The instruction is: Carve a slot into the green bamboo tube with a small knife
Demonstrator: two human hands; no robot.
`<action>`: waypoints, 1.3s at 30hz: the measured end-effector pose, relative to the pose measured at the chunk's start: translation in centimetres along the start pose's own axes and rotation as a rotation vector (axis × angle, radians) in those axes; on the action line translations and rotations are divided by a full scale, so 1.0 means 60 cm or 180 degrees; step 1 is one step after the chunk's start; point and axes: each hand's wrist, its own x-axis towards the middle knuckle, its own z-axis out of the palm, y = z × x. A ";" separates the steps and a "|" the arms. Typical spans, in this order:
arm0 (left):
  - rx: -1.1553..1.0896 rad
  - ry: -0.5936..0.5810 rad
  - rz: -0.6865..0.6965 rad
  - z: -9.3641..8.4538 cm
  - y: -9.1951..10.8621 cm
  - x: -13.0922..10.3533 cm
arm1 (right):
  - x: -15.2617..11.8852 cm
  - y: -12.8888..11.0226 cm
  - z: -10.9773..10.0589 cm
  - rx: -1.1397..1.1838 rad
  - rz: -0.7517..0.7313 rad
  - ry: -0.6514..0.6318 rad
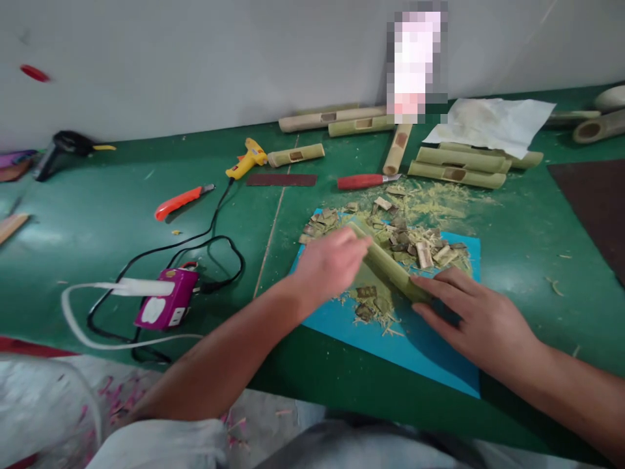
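A green bamboo tube (393, 268) lies slantwise over a blue sheet (439, 355) strewn with shavings and bark chips (424, 251). My left hand (334, 259) is closed around its far end; the fingertips are partly hidden and slightly blurred. At the near end my right hand (481, 312) grips the tube between thumb and fingers. A red-handled carving knife (361, 182) rests on the green table beyond the sheet.
Bamboo tubes with cut openings (459, 174) lie at the back, partly under white paper (491, 124). To the left are an orange utility knife (180, 202), a yellow glue gun (248, 159) with its cord, and a purple power adapter (168, 298). A dark mat (596, 202) is at right.
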 end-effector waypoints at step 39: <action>-0.0116 -0.0234 0.0460 0.010 0.013 -0.001 | 0.000 0.001 0.001 -0.0048 0.0023 -0.0015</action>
